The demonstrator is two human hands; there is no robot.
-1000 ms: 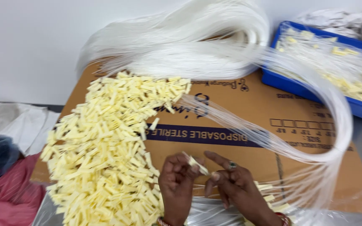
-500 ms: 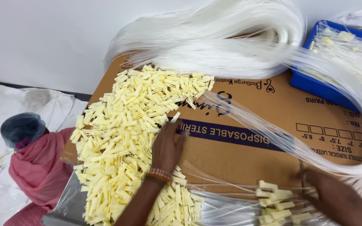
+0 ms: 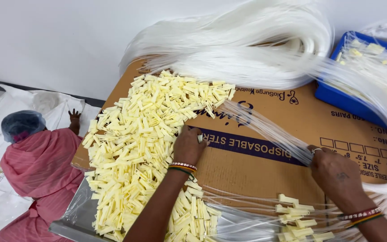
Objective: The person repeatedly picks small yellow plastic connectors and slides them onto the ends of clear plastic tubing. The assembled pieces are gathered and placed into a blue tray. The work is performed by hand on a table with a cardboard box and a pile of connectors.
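On the flattened cardboard box [image 3: 265, 179], the left hand [image 3: 188, 145] pinched one pale-yellow clip from the large unfitted heap [image 3: 144, 148], the right hand [image 3: 334, 172] gripped clear tubes [image 3: 265, 127], few finished.

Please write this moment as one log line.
left hand: picking from yellow clips | right hand: gripping clear tubes | surface: cardboard box
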